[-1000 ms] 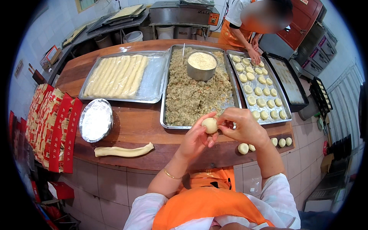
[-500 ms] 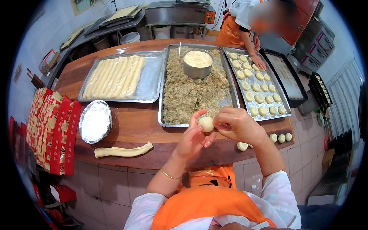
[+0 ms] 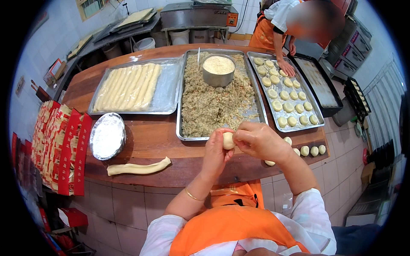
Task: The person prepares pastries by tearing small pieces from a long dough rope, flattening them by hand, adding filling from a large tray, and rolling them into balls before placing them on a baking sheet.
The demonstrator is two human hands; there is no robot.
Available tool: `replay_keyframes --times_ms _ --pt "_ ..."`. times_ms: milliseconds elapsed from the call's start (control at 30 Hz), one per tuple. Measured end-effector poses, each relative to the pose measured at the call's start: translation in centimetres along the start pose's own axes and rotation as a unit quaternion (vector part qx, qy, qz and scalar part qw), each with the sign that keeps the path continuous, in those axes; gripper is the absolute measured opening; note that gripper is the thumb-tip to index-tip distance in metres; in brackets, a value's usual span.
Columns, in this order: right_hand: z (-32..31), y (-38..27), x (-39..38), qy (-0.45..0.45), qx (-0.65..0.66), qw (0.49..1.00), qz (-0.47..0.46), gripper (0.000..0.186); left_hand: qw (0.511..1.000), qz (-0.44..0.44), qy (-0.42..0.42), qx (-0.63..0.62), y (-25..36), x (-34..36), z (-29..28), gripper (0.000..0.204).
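Note:
A round, pale dough ball [image 3: 228, 141] is held up over the near edge of the filling tray. My left hand [image 3: 216, 150] cups it from the left, fingers wrapped about its side. From the right, my right hand [image 3: 259, 139] pinches at the ball's edge; its fingertips are partly hidden behind the hand. Just beyond both hands lies a large metal tray [image 3: 180, 123] spread with crumbly, greenish-brown filling [image 3: 213, 106]. Several small dough balls [image 3: 304, 150] sit on the wooden table to the right of my right forearm, which hides part of that group.
A metal bowl of pale crumbs [image 3: 218, 70] stands in the filling. At left are a tray of dough rolls under plastic [image 3: 128, 87], a bowl of white powder [image 3: 107, 136] and a dough strip [image 3: 139, 167]. A co-worker's hand [image 3: 286, 67] touches a tray of flattened rounds [image 3: 287, 96].
My left hand's fingers have drawn in closer around the dough ball, which has turned slightly. My right hand stays at its edge. The co-worker has leaned a little to the right.

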State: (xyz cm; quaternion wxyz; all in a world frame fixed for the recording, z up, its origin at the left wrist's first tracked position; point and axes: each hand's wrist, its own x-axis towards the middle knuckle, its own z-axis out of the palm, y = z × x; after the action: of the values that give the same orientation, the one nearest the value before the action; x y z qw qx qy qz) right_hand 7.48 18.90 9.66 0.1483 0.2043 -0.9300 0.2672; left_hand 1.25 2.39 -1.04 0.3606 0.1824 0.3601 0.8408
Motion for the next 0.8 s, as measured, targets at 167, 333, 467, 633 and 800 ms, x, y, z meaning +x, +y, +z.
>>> replay_keyframes --times_ms 167,333,467,633,800 --pt "0.0 -0.2 -0.3 -0.005 -0.053 0.999 -0.012 0.015 0.989 -0.056 -0.052 -0.127 1.2 -0.9 1.1 0.040" --pt "-0.2 -0.6 -0.3 -0.011 -0.082 0.996 -0.039 0.013 0.991 -0.056 -0.123 -0.025 1.3 -1.5 0.1 0.051" --pt "-0.8 -1.6 -0.3 -0.029 -0.103 0.992 -0.062 0.012 0.984 -0.093 -0.150 0.016 1.4 -1.2 -1.3 0.052" --pt "-0.6 -1.8 -0.8 -0.045 -0.095 0.990 -0.094 0.012 0.974 -0.054 -0.163 0.146 2.7 -1.9 -0.1 0.056" --pt "0.7 -1.5 -2.0 0.126 0.193 0.973 -0.003 0.016 0.969 -0.029 -0.131 0.208 2.2 -3.3 -1.2 0.052"
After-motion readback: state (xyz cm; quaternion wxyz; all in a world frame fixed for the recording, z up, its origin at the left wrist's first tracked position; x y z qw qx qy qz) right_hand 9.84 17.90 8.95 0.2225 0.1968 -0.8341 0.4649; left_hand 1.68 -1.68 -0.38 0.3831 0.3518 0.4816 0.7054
